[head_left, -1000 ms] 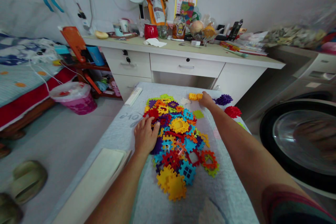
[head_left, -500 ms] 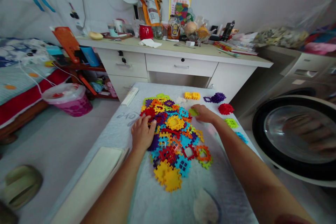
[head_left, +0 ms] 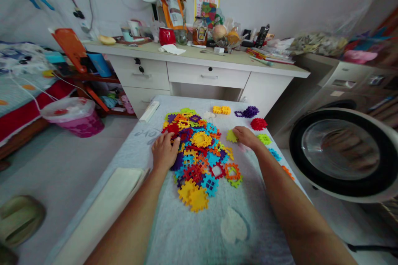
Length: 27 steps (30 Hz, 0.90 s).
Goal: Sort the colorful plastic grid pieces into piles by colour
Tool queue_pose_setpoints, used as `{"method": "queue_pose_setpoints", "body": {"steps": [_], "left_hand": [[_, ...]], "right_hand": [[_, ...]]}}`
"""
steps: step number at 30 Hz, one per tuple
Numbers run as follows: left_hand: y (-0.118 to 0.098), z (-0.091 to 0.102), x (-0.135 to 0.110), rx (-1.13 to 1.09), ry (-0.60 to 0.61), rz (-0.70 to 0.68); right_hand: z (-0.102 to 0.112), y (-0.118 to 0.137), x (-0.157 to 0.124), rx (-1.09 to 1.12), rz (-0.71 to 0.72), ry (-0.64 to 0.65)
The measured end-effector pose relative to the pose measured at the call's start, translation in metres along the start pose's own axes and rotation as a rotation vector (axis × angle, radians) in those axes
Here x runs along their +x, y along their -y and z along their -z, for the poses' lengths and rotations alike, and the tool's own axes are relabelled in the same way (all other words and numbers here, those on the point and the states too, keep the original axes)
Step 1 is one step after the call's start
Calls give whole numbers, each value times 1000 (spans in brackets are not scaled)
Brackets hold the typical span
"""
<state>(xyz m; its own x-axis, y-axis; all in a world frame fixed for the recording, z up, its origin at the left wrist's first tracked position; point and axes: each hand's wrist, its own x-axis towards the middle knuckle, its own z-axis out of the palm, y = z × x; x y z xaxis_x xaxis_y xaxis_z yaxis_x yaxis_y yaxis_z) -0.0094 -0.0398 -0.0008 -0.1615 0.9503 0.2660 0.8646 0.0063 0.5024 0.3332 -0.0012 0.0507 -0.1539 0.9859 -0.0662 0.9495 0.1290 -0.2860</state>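
Observation:
A heap of colourful interlocking plastic tiles [head_left: 199, 155] lies in the middle of a table under a pale cloth [head_left: 199, 232]. My left hand [head_left: 163, 152] rests flat on the heap's left edge, fingers stretched over red and purple tiles. My right hand [head_left: 247, 137] is at the heap's right side, its fingertips closed on a light green tile [head_left: 231, 136]. Sorted by colour along the far right lie yellow tiles [head_left: 221, 110], purple tiles [head_left: 248, 112], red tiles [head_left: 258, 124], green tiles [head_left: 264, 139] and blue tiles [head_left: 275, 154].
A white desk [head_left: 205, 70] crowded with jars, cups and papers stands beyond the table. A washing machine door [head_left: 342, 153] is at the right. A pink bin [head_left: 74, 116] and a bed [head_left: 21, 91] are at the left. A cream flat box [head_left: 102, 211] lies on the table's left edge.
My right hand has drawn back from the yellow tiles at the far edge to the heap's right side and taken hold of a light green tile. My left hand stayed put.

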Motion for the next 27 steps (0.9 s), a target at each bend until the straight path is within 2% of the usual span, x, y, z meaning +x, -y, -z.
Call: {"method": "queue_pose_setpoints", "body": {"steps": [2, 4, 7, 11, 15, 18, 22, 27], "left_hand": [[0, 0, 0, 4, 4, 1], [0, 0, 0, 5, 8, 2], [-1, 1, 0, 1, 7, -2], [0, 0, 0, 2, -2, -6], [1, 0, 1, -6, -2, -5], [0, 0, 1, -10, 7, -1], [-2, 3, 0, -10, 13, 10], [-2, 2, 0, -24, 14, 28]], "right_hand": [[-5, 1, -3, -42, -56, 9], [-10, 1, -5, -91, -79, -40], [-16, 1, -6, -142, -20, -92], [-18, 6, -7, -199, 11, 11], [-6, 5, -17, -179, 38, 2], [12, -11, -32, -136, 65, -60], [36, -51, -51, -178, 21, -146], [49, -89, -57, -269, -94, -108]]}}
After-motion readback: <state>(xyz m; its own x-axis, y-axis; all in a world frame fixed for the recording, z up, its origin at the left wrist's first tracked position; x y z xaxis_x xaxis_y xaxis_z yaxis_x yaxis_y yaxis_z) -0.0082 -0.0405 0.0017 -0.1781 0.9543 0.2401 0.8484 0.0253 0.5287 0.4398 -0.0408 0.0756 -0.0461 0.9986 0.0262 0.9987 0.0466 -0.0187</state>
